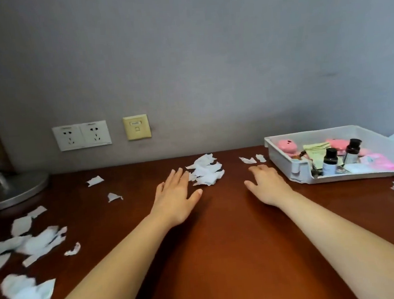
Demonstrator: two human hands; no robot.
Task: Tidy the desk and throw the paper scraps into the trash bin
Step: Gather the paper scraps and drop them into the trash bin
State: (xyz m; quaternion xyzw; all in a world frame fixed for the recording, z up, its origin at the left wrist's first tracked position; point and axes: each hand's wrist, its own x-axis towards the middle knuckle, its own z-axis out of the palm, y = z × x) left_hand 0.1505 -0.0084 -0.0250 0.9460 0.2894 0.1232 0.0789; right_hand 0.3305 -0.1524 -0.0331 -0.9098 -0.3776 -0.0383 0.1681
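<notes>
Paper scraps (206, 172), heaped near the back of the table (223, 242), look light, limp and easily scattered, best scooped from both sides by the left hand (175, 194), fingers straight against the heap, and the empty, loose-fingered right hand (265, 184).

No legible text is showing. The yellowed wall plate (137, 127) at eleven o'clock is carrying a small label strip, too blurred to read. Two dark-capped bottles (330, 162) in the tray (280, 156) at two o'clock are bearing pale labels with illegible print. The paper scraps (206, 172) at twelve o'clock are showing dark marks that are unreadable.
</notes>
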